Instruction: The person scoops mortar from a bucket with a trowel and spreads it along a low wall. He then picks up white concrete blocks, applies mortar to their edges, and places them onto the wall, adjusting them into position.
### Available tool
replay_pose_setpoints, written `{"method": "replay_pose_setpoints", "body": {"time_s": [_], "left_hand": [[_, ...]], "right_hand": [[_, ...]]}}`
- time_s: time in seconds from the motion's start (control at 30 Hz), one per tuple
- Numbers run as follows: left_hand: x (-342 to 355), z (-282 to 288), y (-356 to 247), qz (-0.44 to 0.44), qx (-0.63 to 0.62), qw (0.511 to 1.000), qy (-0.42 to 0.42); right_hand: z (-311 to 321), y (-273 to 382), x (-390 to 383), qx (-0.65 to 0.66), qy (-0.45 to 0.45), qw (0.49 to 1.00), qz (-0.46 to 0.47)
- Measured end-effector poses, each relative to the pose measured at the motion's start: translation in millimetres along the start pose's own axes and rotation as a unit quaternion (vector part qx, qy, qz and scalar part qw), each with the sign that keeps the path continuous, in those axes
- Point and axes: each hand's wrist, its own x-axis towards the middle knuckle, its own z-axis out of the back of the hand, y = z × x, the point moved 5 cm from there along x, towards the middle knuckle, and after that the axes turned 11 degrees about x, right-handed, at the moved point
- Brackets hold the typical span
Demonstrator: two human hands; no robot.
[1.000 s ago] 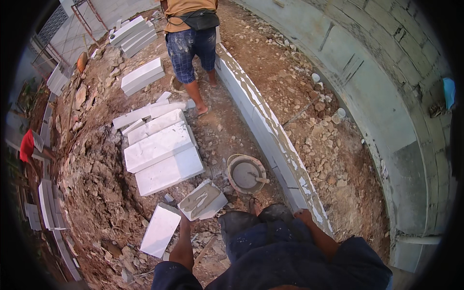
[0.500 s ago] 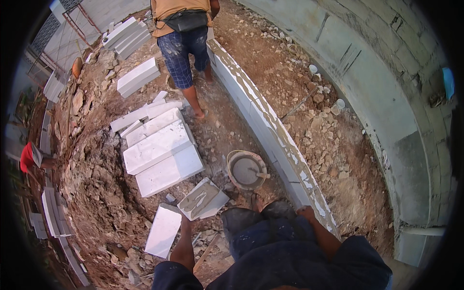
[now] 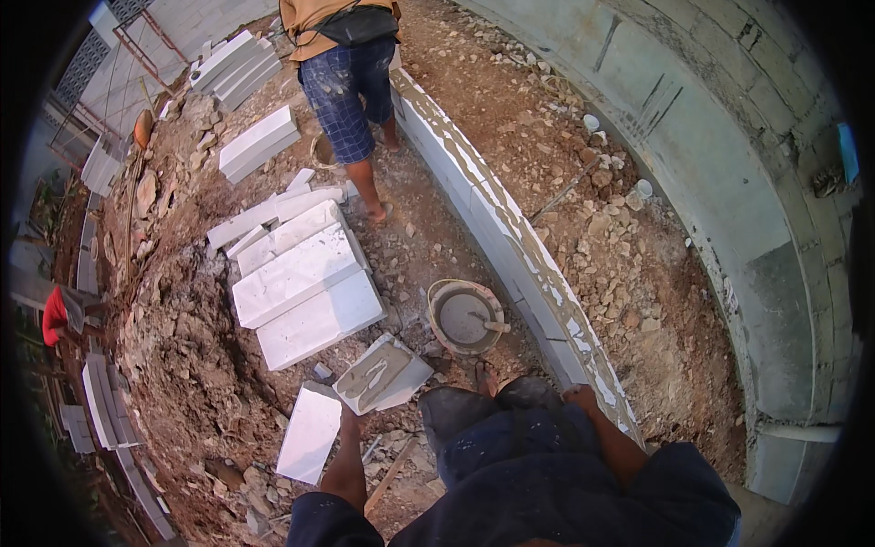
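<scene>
My left hand [image 3: 350, 427] is low against the right edge of a white lightweight block [image 3: 309, 436]; its fingers are hidden, so its grip does not show. Just beyond it lies another block with grey mortar [image 3: 375, 375] spread on its face. My right hand [image 3: 580, 396] is beside my right knee, at the near side of a low white block wall [image 3: 567, 365] with patchy mortar along its top. Its fingers look curled, and what they hold, if anything, is hidden. Ahead of my feet stands a round bucket of mortar [image 3: 467, 316] with a trowel handle [image 3: 496, 326] sticking out.
Several white blocks [image 3: 305, 273] lie stacked to the left, on stony soil. A co-worker in checked shorts [image 3: 339, 100] stands ahead beside the wall. A person in red [image 3: 56, 316] bends at far left. A tall grey wall [image 3: 729, 201] curves along the right.
The co-worker ahead leans and shifts slightly, and the person in red moves a little. The view moves slightly. My hands and the blocks stay nearly in place.
</scene>
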Motion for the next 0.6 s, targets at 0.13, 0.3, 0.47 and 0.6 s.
{"method": "replay_pose_setpoints", "body": {"time_s": [0.13, 0.3, 0.47, 0.6], "left_hand": [[-5, -13, 8, -0.023, 0.079, 0.997, -0.005], [-8, -65, -2, 0.032, -0.031, 0.999, 0.012], [-16, -37, -14, 0.023, -0.028, 0.999, 0.02], [-12, -44, -9, 0.036, -0.03, 0.998, 0.049]], "right_hand": [[10, -7, -1, -0.004, -0.006, 1.0, -0.013], [28, -10, -10, -0.002, -0.006, 1.0, -0.01], [11, 13, -4, 0.01, 0.027, 1.0, -0.008], [15, -5, -3, -0.004, 0.017, 1.0, 0.004]]}}
